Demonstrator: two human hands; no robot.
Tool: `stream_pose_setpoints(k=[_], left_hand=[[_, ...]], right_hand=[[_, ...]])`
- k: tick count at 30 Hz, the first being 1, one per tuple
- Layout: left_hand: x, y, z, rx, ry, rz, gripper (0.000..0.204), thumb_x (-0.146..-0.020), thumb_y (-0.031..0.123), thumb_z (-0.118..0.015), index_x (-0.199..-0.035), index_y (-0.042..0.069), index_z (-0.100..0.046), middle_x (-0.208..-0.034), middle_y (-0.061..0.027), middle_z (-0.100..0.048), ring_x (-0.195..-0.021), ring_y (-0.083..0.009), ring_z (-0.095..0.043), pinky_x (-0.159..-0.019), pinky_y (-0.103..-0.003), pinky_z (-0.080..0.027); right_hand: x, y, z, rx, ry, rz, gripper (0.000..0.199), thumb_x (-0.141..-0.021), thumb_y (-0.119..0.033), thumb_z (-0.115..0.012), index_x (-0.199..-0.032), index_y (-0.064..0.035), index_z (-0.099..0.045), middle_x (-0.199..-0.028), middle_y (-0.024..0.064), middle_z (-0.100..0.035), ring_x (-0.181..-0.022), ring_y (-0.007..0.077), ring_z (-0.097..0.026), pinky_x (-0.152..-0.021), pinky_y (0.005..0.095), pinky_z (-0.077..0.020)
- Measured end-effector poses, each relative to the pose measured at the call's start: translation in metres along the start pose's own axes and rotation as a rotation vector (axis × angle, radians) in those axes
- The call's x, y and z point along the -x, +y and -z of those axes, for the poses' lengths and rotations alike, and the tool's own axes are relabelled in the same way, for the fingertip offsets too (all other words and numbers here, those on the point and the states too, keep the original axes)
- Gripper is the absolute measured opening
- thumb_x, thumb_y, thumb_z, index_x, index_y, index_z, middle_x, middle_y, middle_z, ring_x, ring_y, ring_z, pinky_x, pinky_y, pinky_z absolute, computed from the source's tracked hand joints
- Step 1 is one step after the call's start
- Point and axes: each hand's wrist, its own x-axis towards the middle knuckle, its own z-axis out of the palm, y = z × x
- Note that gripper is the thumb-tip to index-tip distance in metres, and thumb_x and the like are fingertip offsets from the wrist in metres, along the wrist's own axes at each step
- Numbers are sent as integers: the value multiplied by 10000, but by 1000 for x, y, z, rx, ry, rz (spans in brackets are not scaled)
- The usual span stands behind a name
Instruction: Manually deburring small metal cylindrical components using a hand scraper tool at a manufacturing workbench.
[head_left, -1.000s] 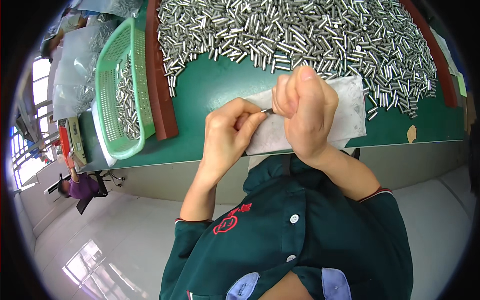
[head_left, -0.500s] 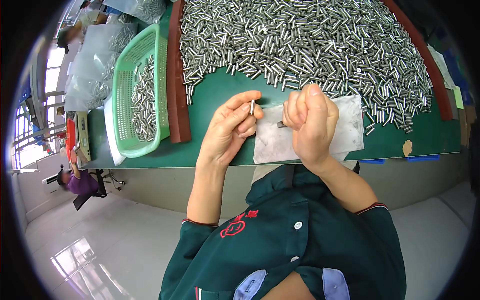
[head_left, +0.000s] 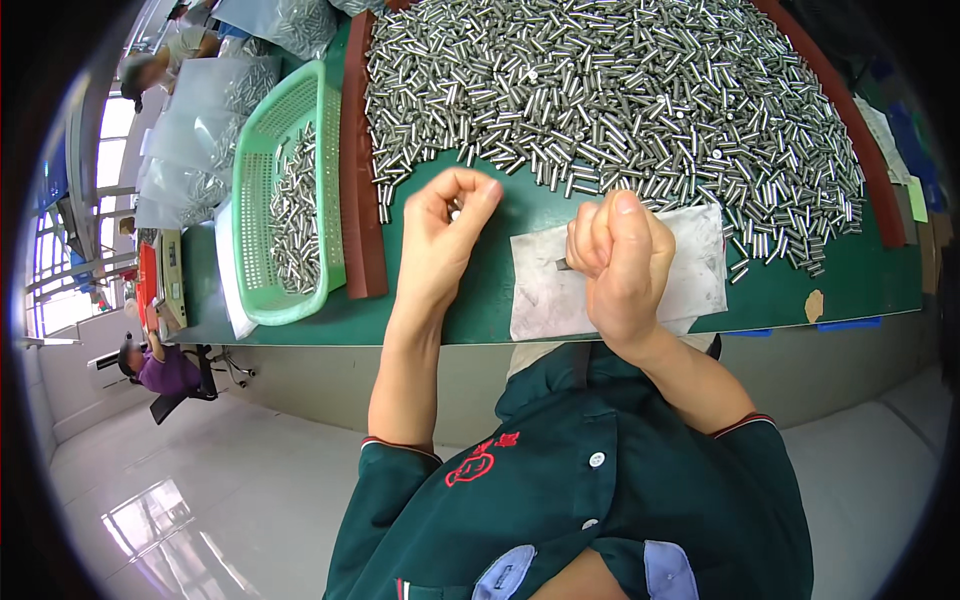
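A green basket (head_left: 262, 190) is sitting far left with metal pins inside. The left hand (head_left: 445, 235) is pinching one small pin (head_left: 456, 212) in closed fingers. The right hand (head_left: 620, 262), curled over the white cloth (head_left: 700, 270), is gripping a thin dark tool (head_left: 562, 264).

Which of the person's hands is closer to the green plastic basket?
Left. The left hand is just right of the green basket, beyond the brown strip; the right hand is farther right, over the white cloth.
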Motion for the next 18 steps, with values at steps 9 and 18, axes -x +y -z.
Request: stream_pose_setpoints(k=[9,18], left_hand=[[-28,-6,-9,-883,76,-424,126,-670,74,-646,-754,18,-570,-456,-63,-406,-393,-197,-403,-421,-319,-336],[-13,-7,-3,-687,44,-315,86,-684,51,-637,-730,9,-578,-458,-36,-343,-403,-116,-329,-403,-268,-291]], right_hand=[[0,0,0,-4,12,-13,366,-904,-191,-279,-553,-85,-284,-455,-3,-278,-406,57,-202,-384,215,-190],[2,-1,1,-5,8,-13,369,-905,-194,-275,-552,-85,-282,-457,-1,-278,-407,58,-200,-383,212,-188]])
